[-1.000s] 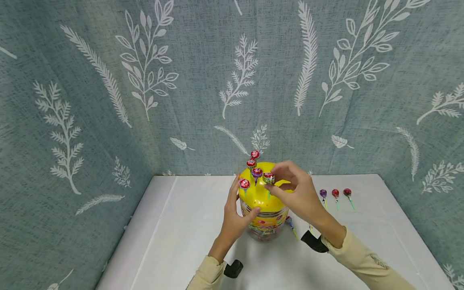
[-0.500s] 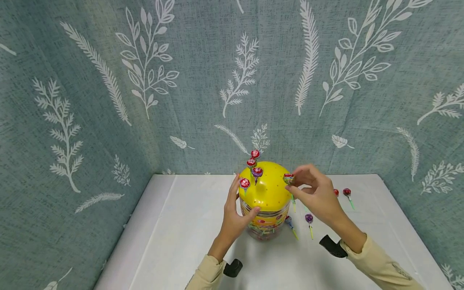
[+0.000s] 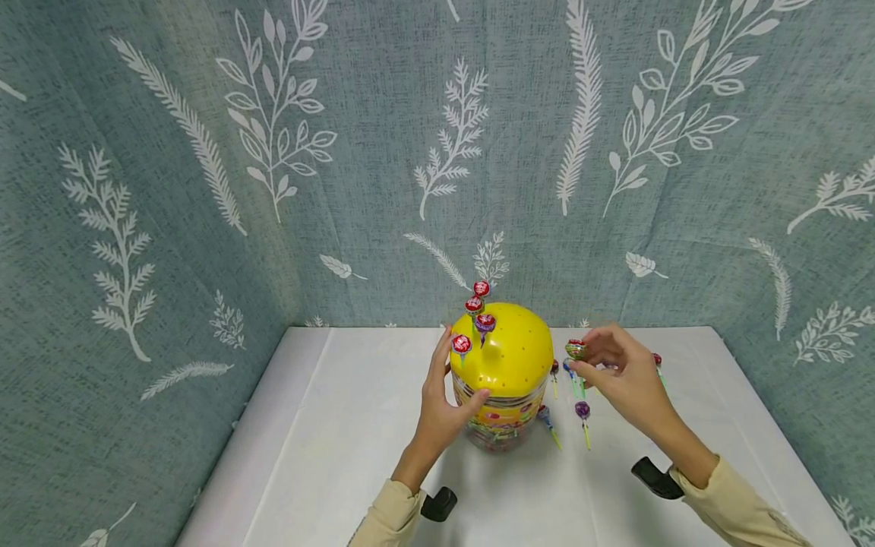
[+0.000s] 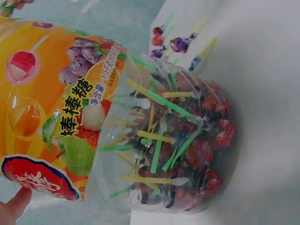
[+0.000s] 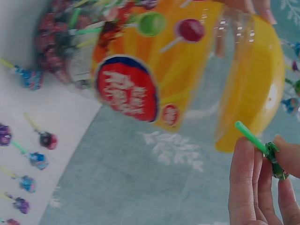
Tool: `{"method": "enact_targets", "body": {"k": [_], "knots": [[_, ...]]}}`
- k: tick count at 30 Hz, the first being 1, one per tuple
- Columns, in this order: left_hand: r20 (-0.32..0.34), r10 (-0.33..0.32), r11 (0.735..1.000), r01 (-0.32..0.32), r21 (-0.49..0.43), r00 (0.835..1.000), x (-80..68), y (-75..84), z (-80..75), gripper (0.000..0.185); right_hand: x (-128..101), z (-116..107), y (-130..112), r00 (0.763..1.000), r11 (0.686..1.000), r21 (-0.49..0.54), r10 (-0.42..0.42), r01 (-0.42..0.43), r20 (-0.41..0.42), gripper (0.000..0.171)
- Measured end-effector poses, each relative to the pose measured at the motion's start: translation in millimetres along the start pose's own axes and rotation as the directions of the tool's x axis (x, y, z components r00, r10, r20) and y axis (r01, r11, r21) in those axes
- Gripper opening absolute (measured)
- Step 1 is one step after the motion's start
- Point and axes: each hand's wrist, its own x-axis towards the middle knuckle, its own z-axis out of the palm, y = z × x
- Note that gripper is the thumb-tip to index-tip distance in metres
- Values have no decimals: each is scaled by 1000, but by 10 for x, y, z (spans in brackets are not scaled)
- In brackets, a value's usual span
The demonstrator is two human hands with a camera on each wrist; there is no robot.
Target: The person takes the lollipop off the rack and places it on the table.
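Yellow-lidded jar (image 3: 509,376) is presumably being steadied by wide-spread left hand (image 3: 444,406); right hand (image 3: 629,372) is pinching one green-wrapped lollipop (image 3: 576,349).

Head view: jar (image 3: 502,419) on table (image 3: 328,456), right of frame's lower centre. Lid (image 3: 516,349) on top; four stuck lollipops (image 3: 485,324) in its left part. Left hand (image 3: 441,410) at jar's left side. Right hand (image 3: 627,374) with held lollipop (image 3: 576,349) right of jar. Loose lollipops (image 3: 582,411) rightward on table. Cloth (image 3: 383,152) behind, across upper frame.
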Motion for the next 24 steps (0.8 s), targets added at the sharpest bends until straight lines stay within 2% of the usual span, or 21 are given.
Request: {"method": "enact_targets", "body": {"k": [4, 7, 15, 24], "knots": [[-2, 0, 1000, 0, -3, 1000, -2, -1, -1, 79, -49, -47, -73, 1000, 1000, -13, 7, -7, 5, 31], [-1, -4, 1000, 4, -4, 1000, -4, -11, -3, 79, -79, -73, -34, 1000, 999, -35, 25, -25, 5, 30], [-1, 4, 1000, -4, -4, 1000, -8, -24, -13, 79, -172, -113, 423, 989, 985, -90, 149, -149, -9, 32], [0, 0, 1000, 0, -12, 1000, -8, -16, -8, 78, -253, -165, 674, 980, 974, -104, 199, -200, -24, 33]]}}
